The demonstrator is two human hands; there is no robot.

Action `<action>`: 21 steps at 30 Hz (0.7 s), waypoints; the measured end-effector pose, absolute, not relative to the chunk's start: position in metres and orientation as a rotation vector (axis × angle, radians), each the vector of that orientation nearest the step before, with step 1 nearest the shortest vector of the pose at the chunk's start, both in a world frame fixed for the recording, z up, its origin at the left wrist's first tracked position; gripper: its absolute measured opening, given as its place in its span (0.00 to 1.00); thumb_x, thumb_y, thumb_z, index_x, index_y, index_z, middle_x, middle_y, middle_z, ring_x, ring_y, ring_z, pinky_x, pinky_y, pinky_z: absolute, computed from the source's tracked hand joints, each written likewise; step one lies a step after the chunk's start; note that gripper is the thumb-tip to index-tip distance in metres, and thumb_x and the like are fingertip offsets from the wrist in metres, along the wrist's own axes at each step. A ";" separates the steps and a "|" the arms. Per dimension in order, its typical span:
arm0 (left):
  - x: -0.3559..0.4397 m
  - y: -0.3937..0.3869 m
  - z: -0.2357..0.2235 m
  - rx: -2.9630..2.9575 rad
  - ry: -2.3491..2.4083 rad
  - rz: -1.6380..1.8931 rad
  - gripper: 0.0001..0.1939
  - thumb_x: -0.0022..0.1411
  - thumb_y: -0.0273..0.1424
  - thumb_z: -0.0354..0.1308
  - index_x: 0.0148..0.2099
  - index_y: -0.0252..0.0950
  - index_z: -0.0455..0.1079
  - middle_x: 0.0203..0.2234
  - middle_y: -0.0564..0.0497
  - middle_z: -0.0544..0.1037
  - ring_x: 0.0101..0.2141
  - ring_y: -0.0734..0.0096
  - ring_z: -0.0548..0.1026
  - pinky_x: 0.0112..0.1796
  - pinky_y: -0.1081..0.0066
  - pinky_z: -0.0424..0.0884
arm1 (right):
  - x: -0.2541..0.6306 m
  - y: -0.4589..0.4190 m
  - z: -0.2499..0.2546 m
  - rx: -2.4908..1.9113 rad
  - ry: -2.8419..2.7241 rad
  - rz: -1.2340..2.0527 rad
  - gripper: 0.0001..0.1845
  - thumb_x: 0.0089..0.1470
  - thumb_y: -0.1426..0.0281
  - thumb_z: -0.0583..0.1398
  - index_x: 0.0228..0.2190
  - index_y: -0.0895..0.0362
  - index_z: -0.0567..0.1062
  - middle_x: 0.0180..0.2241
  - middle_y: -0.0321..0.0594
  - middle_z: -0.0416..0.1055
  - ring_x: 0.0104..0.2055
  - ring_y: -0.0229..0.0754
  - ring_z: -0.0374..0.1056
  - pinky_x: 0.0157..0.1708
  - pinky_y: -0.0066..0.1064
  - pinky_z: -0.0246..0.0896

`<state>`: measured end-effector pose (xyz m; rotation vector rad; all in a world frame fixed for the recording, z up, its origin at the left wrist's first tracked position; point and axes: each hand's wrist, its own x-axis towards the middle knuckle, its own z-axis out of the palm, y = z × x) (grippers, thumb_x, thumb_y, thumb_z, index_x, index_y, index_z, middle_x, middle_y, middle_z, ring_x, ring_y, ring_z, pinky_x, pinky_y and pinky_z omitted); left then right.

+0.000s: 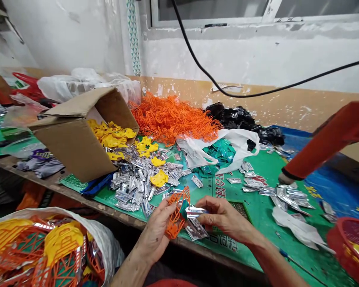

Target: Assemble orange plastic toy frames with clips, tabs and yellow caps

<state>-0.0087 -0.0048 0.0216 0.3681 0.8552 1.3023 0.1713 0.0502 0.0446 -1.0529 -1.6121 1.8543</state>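
My left hand (157, 233) grips an orange plastic lattice frame (176, 221) near the table's front edge. A small teal plastic piece (183, 209) sits against the frame's right side. Between the fingers of my right hand (224, 217) is a shiny silver plastic piece (196, 212), its left end at the teal piece; whether they are joined I cannot tell. Just below lie more silver pieces (196, 230) at the table edge. A large heap of silver pieces (137, 183) spreads to the left, with yellow plastic parts (159, 178) on it.
A tipped cardboard box (74, 147) spills yellow parts. Behind are an orange frame pile (173, 119), black parts (236, 117) and a white bag (194, 153) of teal pieces. An orange power tool (326, 139) hangs at right, above a red basket (344, 243). A full sack (107, 235) stands lower left.
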 end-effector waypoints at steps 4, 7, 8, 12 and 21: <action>-0.008 -0.007 0.022 0.376 0.832 1.290 0.14 0.59 0.29 0.64 0.47 0.34 0.74 0.39 0.46 0.81 0.34 0.67 0.78 0.34 0.71 0.75 | 0.168 0.048 0.046 -1.069 -1.468 1.925 0.18 0.38 0.60 0.71 0.29 0.58 0.77 0.22 0.32 0.70 0.21 0.30 0.58 0.21 0.24 0.51; -0.005 -0.008 0.023 0.354 0.829 1.297 0.13 0.59 0.29 0.64 0.46 0.33 0.74 0.37 0.46 0.81 0.32 0.69 0.77 0.32 0.71 0.75 | 0.167 0.044 0.044 -1.083 -1.437 1.921 0.18 0.37 0.61 0.71 0.29 0.59 0.77 0.21 0.32 0.71 0.20 0.30 0.57 0.21 0.24 0.51; -0.005 -0.008 0.023 0.344 0.822 1.304 0.12 0.59 0.29 0.64 0.46 0.33 0.75 0.36 0.46 0.81 0.31 0.70 0.77 0.32 0.71 0.75 | 0.166 0.043 0.042 -1.084 -1.427 1.919 0.18 0.37 0.61 0.71 0.29 0.59 0.77 0.21 0.32 0.71 0.20 0.30 0.58 0.21 0.24 0.51; -0.002 -0.008 0.023 0.271 0.791 1.294 0.08 0.62 0.31 0.61 0.43 0.32 0.75 0.34 0.48 0.80 0.30 0.70 0.77 0.30 0.70 0.75 | 0.164 0.037 0.034 -1.067 -1.402 1.912 0.18 0.39 0.60 0.70 0.29 0.59 0.76 0.23 0.34 0.73 0.22 0.32 0.61 0.24 0.25 0.54; -0.001 -0.007 0.016 0.260 0.736 1.340 0.08 0.60 0.26 0.61 0.43 0.34 0.74 0.36 0.48 0.82 0.34 0.67 0.79 0.41 0.66 0.74 | 0.159 0.026 0.019 -1.080 -1.244 1.684 0.17 0.37 0.59 0.71 0.23 0.58 0.75 0.22 0.32 0.68 0.24 0.33 0.60 0.25 0.26 0.53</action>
